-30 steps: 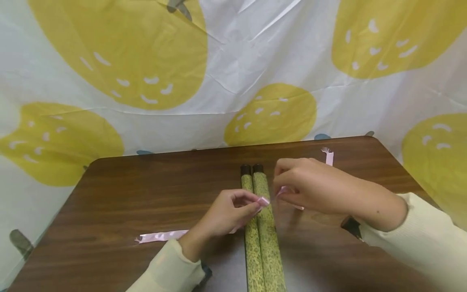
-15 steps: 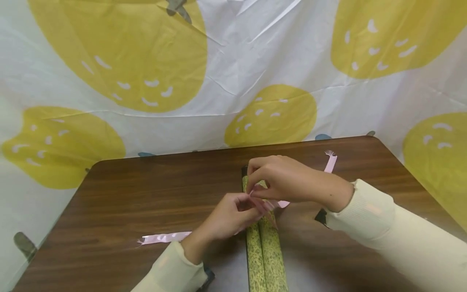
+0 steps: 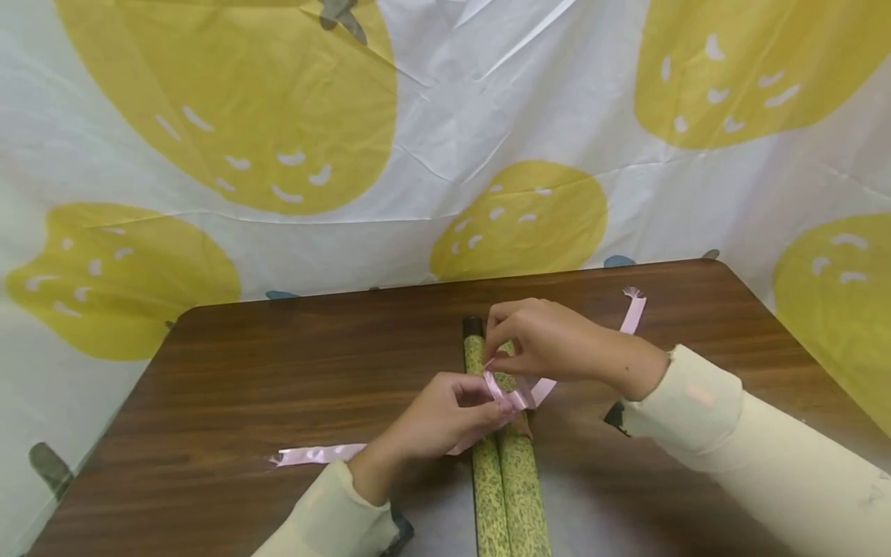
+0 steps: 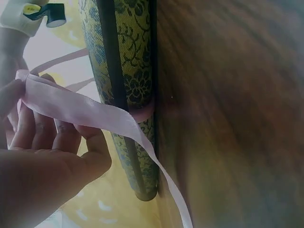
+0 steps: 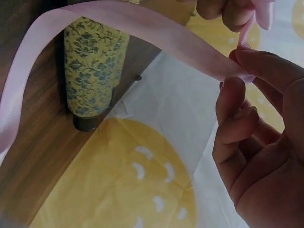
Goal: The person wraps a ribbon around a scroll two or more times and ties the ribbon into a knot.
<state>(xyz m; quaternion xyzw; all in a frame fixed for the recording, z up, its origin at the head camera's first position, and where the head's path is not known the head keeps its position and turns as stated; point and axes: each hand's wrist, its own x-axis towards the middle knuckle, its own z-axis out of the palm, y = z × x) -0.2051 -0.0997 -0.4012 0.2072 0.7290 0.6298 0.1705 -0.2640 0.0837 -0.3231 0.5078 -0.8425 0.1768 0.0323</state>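
Observation:
Two rolled scrolls (image 3: 490, 483) in green-yellow floral brocade lie side by side on the table, with a dark end cap (image 3: 473, 326) showing at the far end. A pink satin ribbon (image 3: 320, 455) passes round them, and its frayed tails spread left and right. Above the scrolls my left hand (image 3: 442, 418) pinches a ribbon loop between thumb and fingers. My right hand (image 3: 557, 340), just beyond it, pinches another part of the ribbon. In the right wrist view a ribbon length (image 5: 156, 35) runs taut to the right thumb and forefinger (image 5: 232, 95). The right scroll's far end is hidden behind the right hand.
The brown wood-grain table (image 3: 334, 348) has rounded far corners. Behind it hangs a white cloth (image 3: 334, 240) printed with large yellow fruit. The right ribbon tail (image 3: 633, 313) lies towards the table's far right.
My right hand has moved left from beside the scrolls to above them, close to my left hand. The ribbon between the hands now forms a visible loop. The left hand has barely shifted.

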